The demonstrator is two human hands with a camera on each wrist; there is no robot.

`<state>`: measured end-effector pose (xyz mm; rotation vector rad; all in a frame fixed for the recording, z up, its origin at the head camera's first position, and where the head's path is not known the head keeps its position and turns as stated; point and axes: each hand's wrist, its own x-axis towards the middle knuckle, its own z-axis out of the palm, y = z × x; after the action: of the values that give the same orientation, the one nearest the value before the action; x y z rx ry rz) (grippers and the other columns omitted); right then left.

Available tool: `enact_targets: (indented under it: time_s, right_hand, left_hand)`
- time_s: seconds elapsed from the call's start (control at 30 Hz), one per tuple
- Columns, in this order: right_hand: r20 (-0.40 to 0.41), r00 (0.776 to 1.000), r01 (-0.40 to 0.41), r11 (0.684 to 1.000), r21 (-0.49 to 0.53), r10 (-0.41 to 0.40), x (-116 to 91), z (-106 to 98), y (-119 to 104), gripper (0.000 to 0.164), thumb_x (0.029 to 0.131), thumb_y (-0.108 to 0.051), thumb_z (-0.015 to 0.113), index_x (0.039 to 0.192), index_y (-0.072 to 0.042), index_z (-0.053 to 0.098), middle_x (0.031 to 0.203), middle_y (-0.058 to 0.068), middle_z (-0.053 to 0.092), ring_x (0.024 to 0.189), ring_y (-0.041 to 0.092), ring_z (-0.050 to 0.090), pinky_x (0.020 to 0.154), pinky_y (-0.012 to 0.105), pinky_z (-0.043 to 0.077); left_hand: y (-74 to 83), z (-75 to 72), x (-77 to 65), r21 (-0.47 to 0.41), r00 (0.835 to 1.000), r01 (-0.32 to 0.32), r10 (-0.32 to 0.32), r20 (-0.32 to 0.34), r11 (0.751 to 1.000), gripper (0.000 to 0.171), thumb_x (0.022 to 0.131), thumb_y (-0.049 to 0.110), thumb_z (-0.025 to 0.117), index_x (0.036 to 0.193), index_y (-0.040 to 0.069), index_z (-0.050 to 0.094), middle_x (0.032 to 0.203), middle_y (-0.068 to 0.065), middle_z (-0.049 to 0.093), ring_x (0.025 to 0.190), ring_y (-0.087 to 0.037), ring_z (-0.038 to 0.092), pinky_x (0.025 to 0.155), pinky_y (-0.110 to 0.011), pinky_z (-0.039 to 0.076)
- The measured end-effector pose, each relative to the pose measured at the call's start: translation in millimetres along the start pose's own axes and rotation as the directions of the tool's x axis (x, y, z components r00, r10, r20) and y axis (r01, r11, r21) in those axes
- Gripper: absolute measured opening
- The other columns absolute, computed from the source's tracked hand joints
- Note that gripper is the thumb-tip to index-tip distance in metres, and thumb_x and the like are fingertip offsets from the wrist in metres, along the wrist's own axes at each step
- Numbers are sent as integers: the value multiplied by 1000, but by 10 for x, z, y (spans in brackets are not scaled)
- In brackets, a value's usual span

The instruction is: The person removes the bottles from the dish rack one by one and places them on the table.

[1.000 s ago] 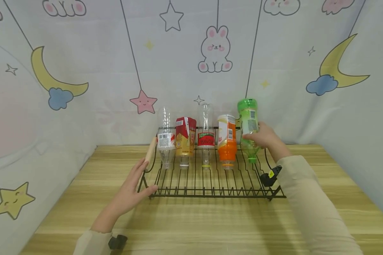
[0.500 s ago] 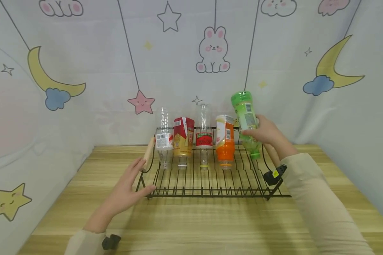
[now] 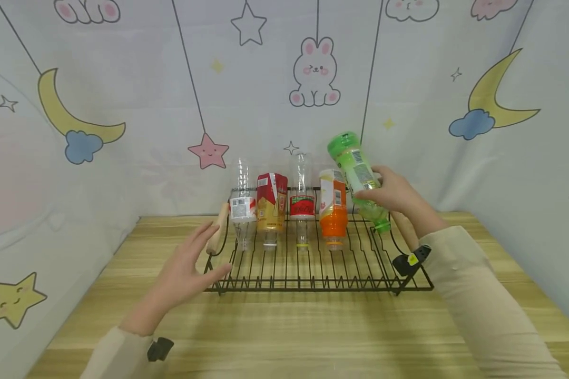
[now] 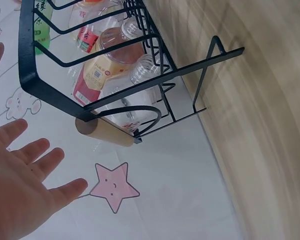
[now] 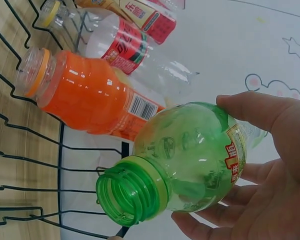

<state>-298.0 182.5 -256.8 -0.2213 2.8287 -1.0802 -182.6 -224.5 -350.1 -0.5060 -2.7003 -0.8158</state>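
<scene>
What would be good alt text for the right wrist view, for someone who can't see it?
A right hand holds a green bottle by its side, its uncapped mouth showing. Next to it, an orange bottle and a clear bottle with a red label sit neck-down in a black wire rack.

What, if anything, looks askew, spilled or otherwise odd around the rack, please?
The green plastic bottle looks askew: mouth down in the right hand, its base leans toward the orange-and-white plastic bottle, which stands nearly straight in the black wire rack. No spill shows.
</scene>
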Motion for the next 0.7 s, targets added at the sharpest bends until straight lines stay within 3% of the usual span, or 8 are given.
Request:
enact_targets:
  time_s: [0.13, 0.37, 0.53, 0.7]
  right_hand:
    - [4, 1000, 14, 1000, -15, -14, -27, 14, -54, 87, 89, -35, 66, 153, -5, 16, 140, 30, 41, 112, 40, 53, 85, 46, 51]
    - [18, 999, 49, 998, -42, -48, -84, 65, -153, 85, 88, -32, 68, 152, -5, 20, 140, 29, 41, 110, 39, 54, 83, 44, 52]
    - [29, 997, 79, 995, -56, -77, -119, 98, -211, 85, 86, -29, 70, 151, -4, 22, 143, 29, 39, 112, 39, 54, 86, 46, 52]
    - [47, 992, 118, 990, -78, -115, -152, 143, -261, 81, 85, -28, 70, 149, -3, 27, 138, 27, 46, 107, 36, 57, 82, 43, 53]
  left_hand:
    - [55, -20, 49, 24, 999, -46, 47, -23, 999, 82, 84, 43, 72, 149, 11, 34, 156, -15, 27, 137, -44, 30, 104, -69, 27]
    - [144, -74, 118, 99, 995, -103, 104, 0, 990, 84, 82, 45, 73, 150, 13, 34, 156, -12, 27, 138, -40, 30, 104, -68, 27]
    - [221, -112, 179, 161, 985, -171, 171, 11, 972, 85, 81, 46, 73, 150, 13, 34, 157, -8, 28, 137, -36, 34, 107, -65, 23]
    - [286, -132, 246, 228, 976, -216, 216, 24, 950, 85, 80, 49, 73, 148, 12, 36, 156, -9, 29, 137, -34, 34, 109, -64, 20]
